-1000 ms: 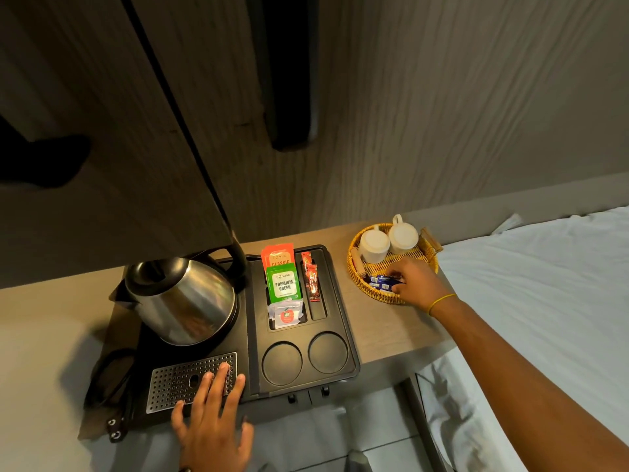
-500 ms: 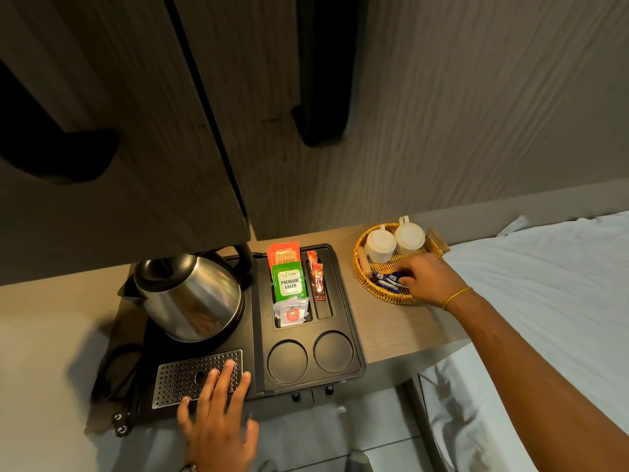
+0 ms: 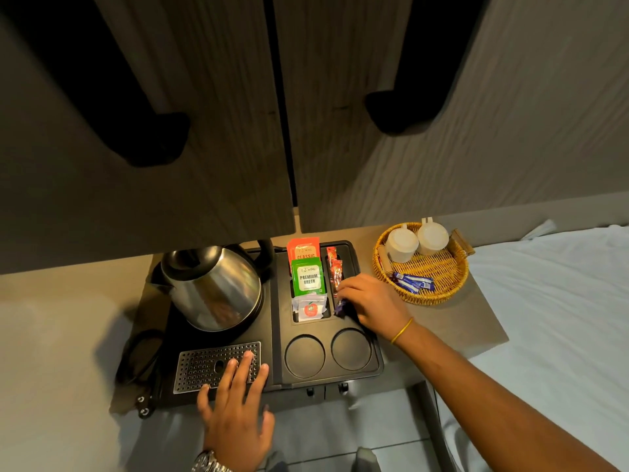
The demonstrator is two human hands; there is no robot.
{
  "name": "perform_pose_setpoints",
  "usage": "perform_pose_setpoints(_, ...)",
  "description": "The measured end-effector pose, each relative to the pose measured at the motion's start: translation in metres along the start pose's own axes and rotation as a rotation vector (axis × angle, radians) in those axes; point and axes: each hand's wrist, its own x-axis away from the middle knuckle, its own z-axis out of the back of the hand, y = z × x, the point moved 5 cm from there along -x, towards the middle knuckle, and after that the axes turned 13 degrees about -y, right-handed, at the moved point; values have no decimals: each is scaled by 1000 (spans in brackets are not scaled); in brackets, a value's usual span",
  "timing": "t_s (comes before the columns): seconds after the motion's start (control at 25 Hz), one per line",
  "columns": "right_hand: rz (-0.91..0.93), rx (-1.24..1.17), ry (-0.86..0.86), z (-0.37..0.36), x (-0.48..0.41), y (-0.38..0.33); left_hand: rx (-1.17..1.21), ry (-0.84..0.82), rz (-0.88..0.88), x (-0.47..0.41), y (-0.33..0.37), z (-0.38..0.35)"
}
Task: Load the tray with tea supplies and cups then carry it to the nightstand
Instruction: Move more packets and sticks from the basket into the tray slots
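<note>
Right hand (image 3: 371, 303) over the narrow slot of the black tray (image 3: 366, 369), fingers pinched on a dark blue sachet (image 3: 341, 306). Left hand (image 3: 238, 413) flat and released on the perforated drip grate (image 3: 200, 364). Two white cups (image 3: 417, 241) upside down in the wicker basket (image 3: 457, 284), beside more blue sachets (image 3: 413, 282).

1. Setting: a hotel guest room, at the bedside

2. A bed with pale white sheets (image 3: 551, 301) lies just beside a low wood-topped stand (image 3: 452, 321)

3. A black moulded plastic welcome tray (image 3: 367, 366) sits on the stand, carrying a polished steel electric kettle (image 3: 214, 287), a perforated metal drip grille (image 3: 204, 366) and two round cup recesses

4. Its slots hold single-serve tea sachets, one green and marked PREMIUM GREEN (image 3: 308, 276)

5. A round woven wicker basket (image 3: 442, 294) holds two upturned white cups (image 3: 401, 246)

6. Tall grey wood-grain wardrobe doors (image 3: 218, 114) rise behind
</note>
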Motion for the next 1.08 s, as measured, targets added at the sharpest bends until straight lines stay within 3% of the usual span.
perform_pose_setpoints(0.32,-89,-53,-101,-25,5,16,22,-31,2,1,0,-1)
perform_pose_setpoints(0.48,-186,-238,157,7,15,33,18,-40,3,0,-2,-2)
perform_pose_setpoints(0.6,-420,-123,349,54,22,76,16,-26,-1,-1,-1,-3)
perform_pose_setpoints(0.64,-531,-65,282,63,20,92,12,-19,0,-1,-1,-3)
perform_pose_setpoints(0.72,-714,33,-15,66,11,118,3,-5,-2,-1,-2,-4)
perform_pose_setpoints(0.8,-750,119,-243,61,3,132,-20,11,-8,-2,-3,-5)
perform_pose_setpoints(0.92,-707,185,-316,55,-9,140,-37,39,-12,-2,-3,-6)
perform_pose_setpoints(1.08,-685,173,-254,62,-8,142,-44,51,-11,-2,-3,-7)
